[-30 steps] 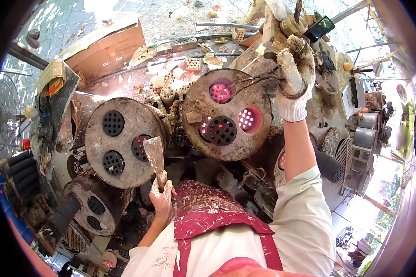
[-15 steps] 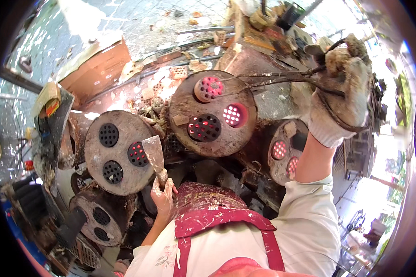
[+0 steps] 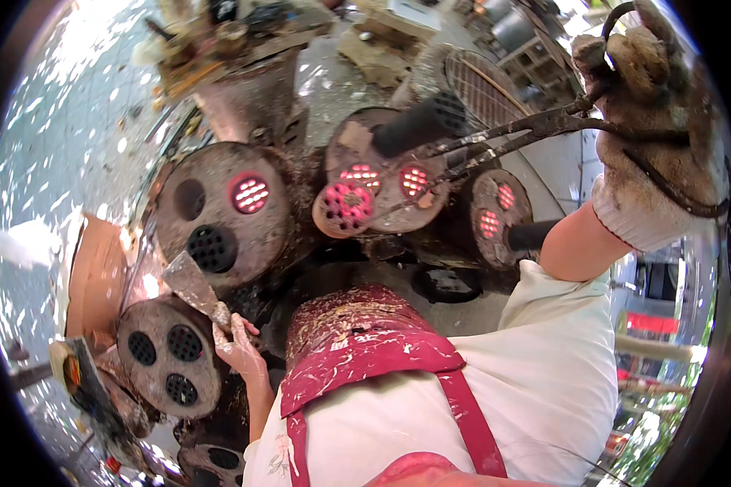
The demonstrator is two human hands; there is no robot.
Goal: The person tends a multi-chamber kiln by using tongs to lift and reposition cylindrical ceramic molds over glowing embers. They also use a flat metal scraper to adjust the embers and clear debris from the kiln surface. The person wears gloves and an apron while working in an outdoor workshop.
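My right hand (image 3: 662, 142), in a thick soiled glove, grips long dark metal tongs (image 3: 536, 126). Their far tips hold a glowing honeycomb briquette (image 3: 345, 209), pale at the side and red in its holes. It overlaps the near-left edge of a round stove (image 3: 394, 223) with two glowing briquettes in its top; whether it touches the stove I cannot tell. A black unburnt briquette (image 3: 418, 126) lies on its side there. My left hand (image 3: 240, 349) is closed round the handle of a flat scraper (image 3: 191, 280), its blade near the rim of another stove (image 3: 170, 170).
That stove's top has an empty hole (image 3: 190, 199), a glowing briquette (image 3: 250, 195) and a dark one (image 3: 211, 248). Another round stove (image 3: 158, 365) with dark briquettes sits at the near left. A smaller stove (image 3: 483, 195) glows at right. A cardboard piece (image 3: 97, 276) stands at left.
The view has swung right. The tongs have lifted the glowing briquette out of its stove hole and carried it right to the neighbouring stove. The scraper remains in my left hand.
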